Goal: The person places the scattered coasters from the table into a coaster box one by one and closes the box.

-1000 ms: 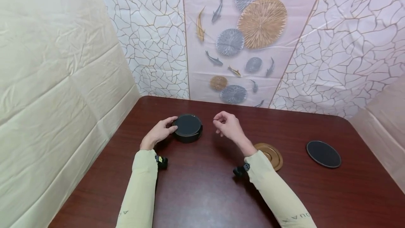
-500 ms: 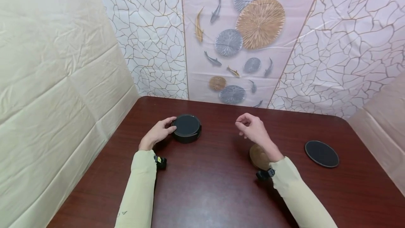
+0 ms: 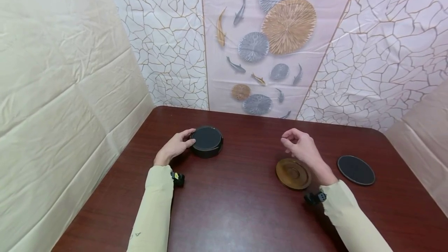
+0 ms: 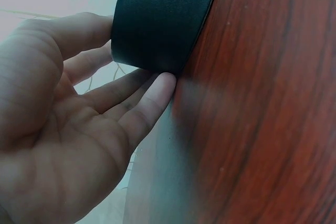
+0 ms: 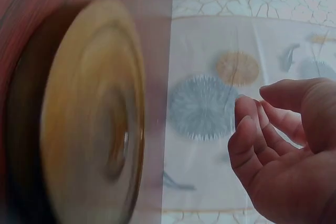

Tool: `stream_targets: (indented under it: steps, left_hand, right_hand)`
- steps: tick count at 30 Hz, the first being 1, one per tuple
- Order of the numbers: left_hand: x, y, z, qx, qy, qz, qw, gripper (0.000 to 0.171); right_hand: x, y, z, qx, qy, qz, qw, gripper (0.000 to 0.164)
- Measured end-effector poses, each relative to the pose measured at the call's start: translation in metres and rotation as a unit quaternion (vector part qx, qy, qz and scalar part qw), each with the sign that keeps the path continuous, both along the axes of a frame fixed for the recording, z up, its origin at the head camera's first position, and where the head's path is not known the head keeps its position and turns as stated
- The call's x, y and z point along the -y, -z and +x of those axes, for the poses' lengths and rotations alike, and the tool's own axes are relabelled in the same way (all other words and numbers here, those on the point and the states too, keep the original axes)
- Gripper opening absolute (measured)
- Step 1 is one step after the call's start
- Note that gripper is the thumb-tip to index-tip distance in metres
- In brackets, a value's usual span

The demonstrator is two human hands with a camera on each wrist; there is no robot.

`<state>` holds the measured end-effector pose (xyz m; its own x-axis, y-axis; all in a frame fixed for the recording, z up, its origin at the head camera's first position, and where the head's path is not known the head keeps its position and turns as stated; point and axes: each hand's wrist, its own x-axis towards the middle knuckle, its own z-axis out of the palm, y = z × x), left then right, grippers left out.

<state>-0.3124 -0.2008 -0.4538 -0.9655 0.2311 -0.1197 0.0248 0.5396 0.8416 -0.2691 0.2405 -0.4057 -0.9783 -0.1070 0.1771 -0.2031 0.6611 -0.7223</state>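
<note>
On the far left of the table, a black round coaster holder (image 3: 207,142) carries a flat black disc on top. My left hand (image 3: 174,147) rests against its left side, thumb and index fingertips at the top rim. In the left wrist view, the fingers (image 4: 118,95) lie fairly straight along the black wall, the lowest tip close to the tabletop. My right hand (image 3: 301,146) hovers with loosely curled fingers and nothing between them. Just below it in the head view lies a brown round coaster (image 3: 293,173) with raised rings, blurred in the right wrist view.
Farther right, a flat black round coaster (image 3: 356,170) with a paler rim lies on the dark red wooden table (image 3: 224,205). Patterned cloth (image 3: 175,42) hangs behind the table's back edge, and plain cream cloth (image 3: 70,88) stands at the left.
My right hand has moved right, from beside the coaster holder to above the brown coaster, uncovering that coaster. My left hand stays at the holder.
</note>
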Motion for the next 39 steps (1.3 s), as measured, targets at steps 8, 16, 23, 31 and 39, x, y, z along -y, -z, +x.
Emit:
stream_targets:
  steps: [8, 16, 23, 31, 39]
  left_hand:
    - [-0.001, -0.002, 0.001, -0.002, -0.001, -0.001, 1.0, 0.054]
    - [-0.001, -0.002, 0.001, 0.0, 0.004, 0.009, 1.0, 0.054]
    - [0.0, 0.001, 0.001, -0.001, -0.001, 0.01, 0.9999, 0.054]
    - [0.0, 0.002, 0.0, 0.001, 0.0, 0.011, 0.9999, 0.054]
    - [0.001, -0.003, 0.001, -0.002, 0.003, 0.01, 0.9999, 0.054]
  right_hand:
    - [-0.035, -0.005, 0.013, 0.007, 0.011, 0.046, 0.999, 0.026]
    - [-0.072, -0.006, 0.023, 0.013, 0.022, 0.087, 0.996, 0.033]
    - [-0.1, 0.003, 0.032, 0.019, 0.021, 0.137, 0.99, 0.034]
    - [-0.123, 0.013, 0.04, 0.018, 0.04, 0.154, 0.987, 0.033]
    - [-0.144, 0.025, 0.048, 0.027, 0.063, 0.16, 0.985, 0.035]
